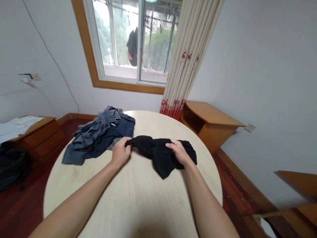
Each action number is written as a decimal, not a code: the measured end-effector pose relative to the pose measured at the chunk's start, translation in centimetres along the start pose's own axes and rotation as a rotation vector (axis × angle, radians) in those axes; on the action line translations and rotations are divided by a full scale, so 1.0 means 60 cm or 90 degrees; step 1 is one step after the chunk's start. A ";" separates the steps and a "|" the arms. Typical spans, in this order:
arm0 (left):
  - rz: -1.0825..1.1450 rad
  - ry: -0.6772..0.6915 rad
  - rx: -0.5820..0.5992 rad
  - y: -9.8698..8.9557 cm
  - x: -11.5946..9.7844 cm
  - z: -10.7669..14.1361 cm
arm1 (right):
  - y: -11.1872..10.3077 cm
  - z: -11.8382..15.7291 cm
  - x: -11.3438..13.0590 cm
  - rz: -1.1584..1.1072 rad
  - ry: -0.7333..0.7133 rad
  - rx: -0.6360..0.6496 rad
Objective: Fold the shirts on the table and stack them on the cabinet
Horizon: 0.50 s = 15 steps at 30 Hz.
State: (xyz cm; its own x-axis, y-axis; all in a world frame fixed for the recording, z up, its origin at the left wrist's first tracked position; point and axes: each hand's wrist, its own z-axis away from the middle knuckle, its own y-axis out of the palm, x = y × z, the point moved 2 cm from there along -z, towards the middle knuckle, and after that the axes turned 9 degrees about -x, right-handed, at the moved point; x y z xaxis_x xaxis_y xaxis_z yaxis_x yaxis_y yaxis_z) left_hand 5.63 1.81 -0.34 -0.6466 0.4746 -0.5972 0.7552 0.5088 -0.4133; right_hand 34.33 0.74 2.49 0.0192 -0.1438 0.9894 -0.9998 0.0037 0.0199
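A bunched black garment (160, 153) stretches between my two hands over the round table; its exact kind does not show. My left hand (121, 152) is closed on its narrow left end. On the right part of the cloth, my right hand (177, 151) grips a fold, with the thumb on top. One corner of the fabric hangs toward me between the hands. Just beyond my left hand lies a heap of grey and navy clothes (99, 134), crumpled together.
The round pale table (138, 201) fills the middle. A wooden cabinet (210, 119) stands behind it at the right, beside a long curtain (190, 49). To the left are a low drawer unit (37, 138) with white cloth on it and a black bag (12, 167) on the floor.
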 end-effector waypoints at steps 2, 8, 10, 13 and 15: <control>0.049 0.013 -0.147 -0.023 -0.007 -0.009 | -0.031 -0.009 0.000 -0.171 -0.022 -0.134; 0.067 0.033 -0.282 -0.057 0.012 -0.028 | -0.088 -0.035 -0.029 -0.334 0.081 -0.270; 0.020 0.026 -0.261 -0.055 0.017 -0.028 | -0.089 -0.042 -0.039 -0.340 0.133 -0.310; -0.004 0.023 -0.219 -0.046 0.006 -0.021 | -0.080 -0.044 -0.036 -0.355 0.115 -0.413; 0.042 0.008 -0.151 -0.035 -0.011 -0.013 | -0.061 -0.033 -0.019 -0.349 0.029 -0.451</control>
State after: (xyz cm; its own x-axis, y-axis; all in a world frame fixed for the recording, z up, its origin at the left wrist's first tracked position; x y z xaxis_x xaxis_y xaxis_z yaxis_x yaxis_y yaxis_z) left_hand 4.40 0.99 1.46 -0.5987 0.5210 -0.6084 0.7505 0.6302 -0.1988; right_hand 38.01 2.84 1.59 0.5084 -0.2656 0.8191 -0.6120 0.5577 0.5607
